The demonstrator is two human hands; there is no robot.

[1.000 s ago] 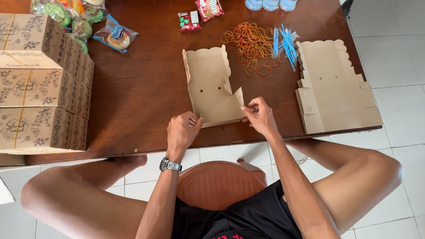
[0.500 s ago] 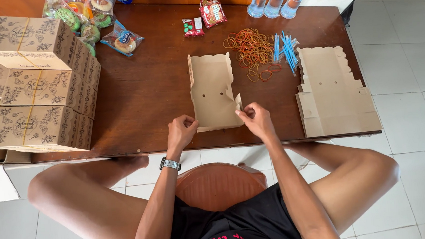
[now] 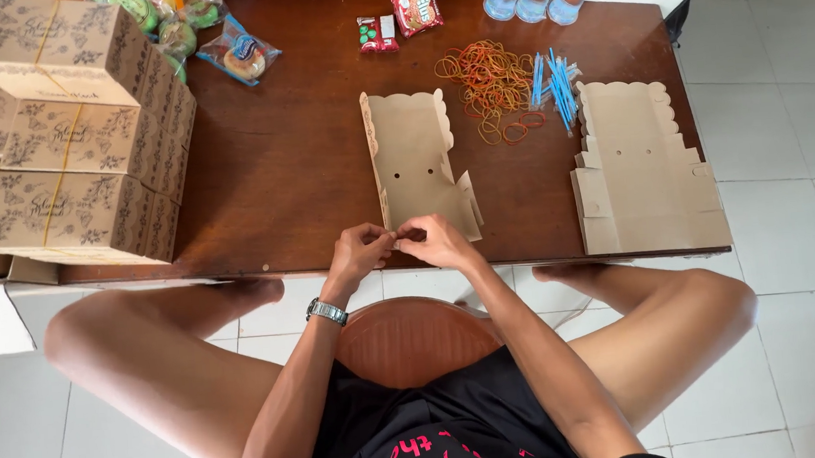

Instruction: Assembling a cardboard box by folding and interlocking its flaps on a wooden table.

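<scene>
Head view, hands: left hand (image 3: 359, 251) and right hand (image 3: 439, 241) meet at the near table edge, fingertips pinched narrow on the near end of the half-folded tan cardboard box with scalloped edges (image 3: 417, 161).
Box: lies on the dark brown wooden table (image 3: 288, 161), one side wall raised, near corner between both hands.
Wrist: silver wristwatch (image 3: 325, 311) on the left arm.
Right side: flat stack of tan box blanks (image 3: 642, 169).
Beyond: heap of orange rubber bands (image 3: 488, 80), bundle of blue straws (image 3: 558, 85) just beside it.
Left: stacked patterned closed cardboard boxes (image 3: 67, 138).
</scene>
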